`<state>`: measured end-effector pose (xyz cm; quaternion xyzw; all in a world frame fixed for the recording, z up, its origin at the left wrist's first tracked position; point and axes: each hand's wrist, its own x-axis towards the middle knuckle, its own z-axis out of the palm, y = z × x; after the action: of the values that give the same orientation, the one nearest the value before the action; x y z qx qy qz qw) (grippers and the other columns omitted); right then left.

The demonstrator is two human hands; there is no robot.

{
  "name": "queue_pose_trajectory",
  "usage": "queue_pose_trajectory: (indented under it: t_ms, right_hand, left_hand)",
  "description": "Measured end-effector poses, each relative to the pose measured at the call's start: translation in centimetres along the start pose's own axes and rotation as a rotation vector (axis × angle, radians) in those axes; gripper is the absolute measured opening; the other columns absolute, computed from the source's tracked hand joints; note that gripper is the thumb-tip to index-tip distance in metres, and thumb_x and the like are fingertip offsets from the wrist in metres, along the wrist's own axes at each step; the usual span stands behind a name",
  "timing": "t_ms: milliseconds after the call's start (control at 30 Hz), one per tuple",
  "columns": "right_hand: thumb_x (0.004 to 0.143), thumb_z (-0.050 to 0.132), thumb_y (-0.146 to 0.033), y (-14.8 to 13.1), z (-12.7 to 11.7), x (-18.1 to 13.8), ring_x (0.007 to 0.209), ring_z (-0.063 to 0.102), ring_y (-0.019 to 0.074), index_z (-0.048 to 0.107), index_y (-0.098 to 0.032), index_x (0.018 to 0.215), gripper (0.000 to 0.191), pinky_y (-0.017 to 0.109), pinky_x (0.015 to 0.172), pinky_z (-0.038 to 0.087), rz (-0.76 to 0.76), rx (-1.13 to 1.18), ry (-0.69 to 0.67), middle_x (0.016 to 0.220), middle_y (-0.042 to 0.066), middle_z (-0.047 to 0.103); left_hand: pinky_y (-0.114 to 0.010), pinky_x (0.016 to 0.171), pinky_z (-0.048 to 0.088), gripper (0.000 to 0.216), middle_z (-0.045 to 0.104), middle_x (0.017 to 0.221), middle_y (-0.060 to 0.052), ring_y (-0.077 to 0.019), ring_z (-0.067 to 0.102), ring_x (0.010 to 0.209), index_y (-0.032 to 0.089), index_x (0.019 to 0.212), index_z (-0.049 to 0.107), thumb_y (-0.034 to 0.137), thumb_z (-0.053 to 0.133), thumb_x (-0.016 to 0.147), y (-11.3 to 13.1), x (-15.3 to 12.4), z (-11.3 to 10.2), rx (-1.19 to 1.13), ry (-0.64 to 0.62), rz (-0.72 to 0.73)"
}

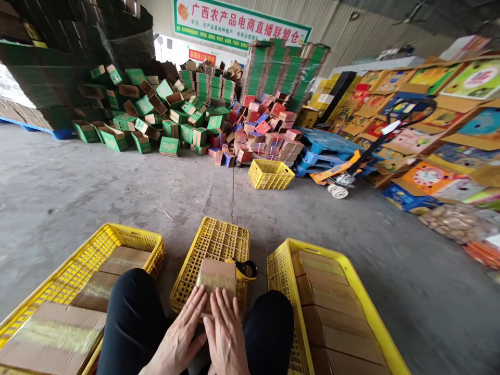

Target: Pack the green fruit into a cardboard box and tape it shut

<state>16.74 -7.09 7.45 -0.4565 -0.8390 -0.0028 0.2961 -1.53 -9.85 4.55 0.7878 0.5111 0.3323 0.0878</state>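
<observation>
A small taped cardboard box rests on an upturned yellow crate between my knees. My left hand and my right hand lie flat side by side against the box's near edge, fingers stretched out and pressing on it. Just right of the box sits a tape dispenser with a black handle.
A yellow crate at left and another yellow crate at right hold taped cardboard boxes. Farther off stand a small yellow basket, piles of green boxes and red boxes, a pallet jack and stacked flat cartons.
</observation>
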Motion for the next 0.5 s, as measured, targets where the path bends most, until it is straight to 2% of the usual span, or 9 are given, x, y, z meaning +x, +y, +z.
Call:
queue_pose_trajectory:
  t_ms: [167,367,500]
  right_hand:
    - [0.110,0.056,-0.035,-1.4,0.6,1.2,0.144,0.059,0.0315,0.034,-0.025,0.170,0.065,0.048,0.119,0.056,0.001,0.041,0.001,0.161,0.010,0.055]
    - [0.112,0.052,-0.038,-1.8,0.0,3.7,0.148,0.055,0.0302,0.048,-0.020,0.164,0.055,0.048,0.123,0.051,-0.036,0.067,-0.157,0.162,0.009,0.054]
    - [0.112,0.052,-0.039,-2.0,0.4,6.5,0.154,0.048,0.0304,0.053,-0.014,0.159,0.054,0.048,0.127,0.045,-0.037,0.070,-0.242,0.165,0.011,0.048]
  left_hand:
    - [-0.047,0.124,0.047,0.074,0.032,0.176,-0.012,-0.0295,0.031,0.162,0.027,0.175,0.015,0.021,0.047,0.109,-0.2,0.0,1.1,-0.080,0.094,-0.029]
    - [-0.036,0.126,0.041,0.077,0.031,0.177,-0.007,-0.0245,0.038,0.159,0.031,0.174,0.018,0.017,0.051,0.106,-0.7,-0.7,0.7,-0.255,0.092,-0.171]
    - [-0.036,0.126,0.042,0.072,0.039,0.173,-0.006,-0.0249,0.039,0.158,0.030,0.172,0.029,0.017,0.052,0.105,-1.2,-0.7,1.0,-0.306,0.091,-0.214]
